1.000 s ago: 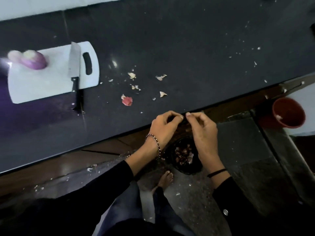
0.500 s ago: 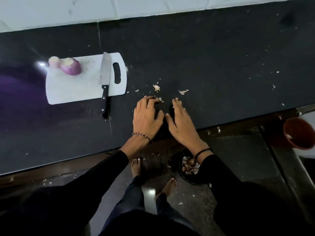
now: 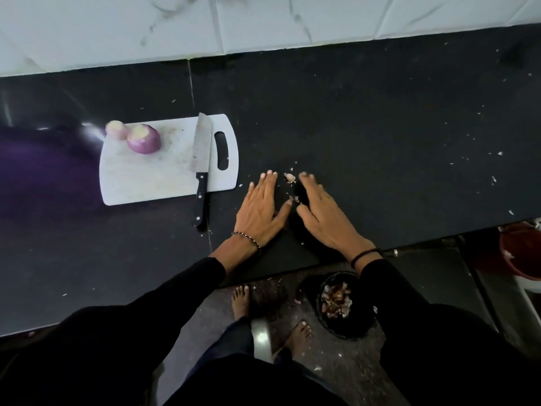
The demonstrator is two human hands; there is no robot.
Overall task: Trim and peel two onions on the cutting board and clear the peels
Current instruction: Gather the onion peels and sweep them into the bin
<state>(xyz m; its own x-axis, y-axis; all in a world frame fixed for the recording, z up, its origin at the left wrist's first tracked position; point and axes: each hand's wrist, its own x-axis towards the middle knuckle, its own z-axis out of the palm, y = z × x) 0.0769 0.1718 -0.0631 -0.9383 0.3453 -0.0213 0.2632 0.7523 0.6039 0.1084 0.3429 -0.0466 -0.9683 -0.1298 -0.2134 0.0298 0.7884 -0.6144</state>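
Note:
Two peeled onions sit at the far left corner of the white cutting board: a purple one and a smaller pale one touching it. A knife lies across the board's right side, its black handle hanging over the near edge. My left hand and my right hand lie flat on the black counter to the right of the board, fingers spread, palms down. Between them lie small onion peel scraps. Neither hand holds anything.
A black bin with peels in it stands on the floor below the counter's edge, beside my bare feet. A red bucket is at the right edge. Tiny peel flecks dot the counter to the right. White tiled wall runs behind.
My hands moved from above the floor bin up onto the counter and now lie flat either side of the scraps, slightly farther in than half a second ago. The view tilted up.

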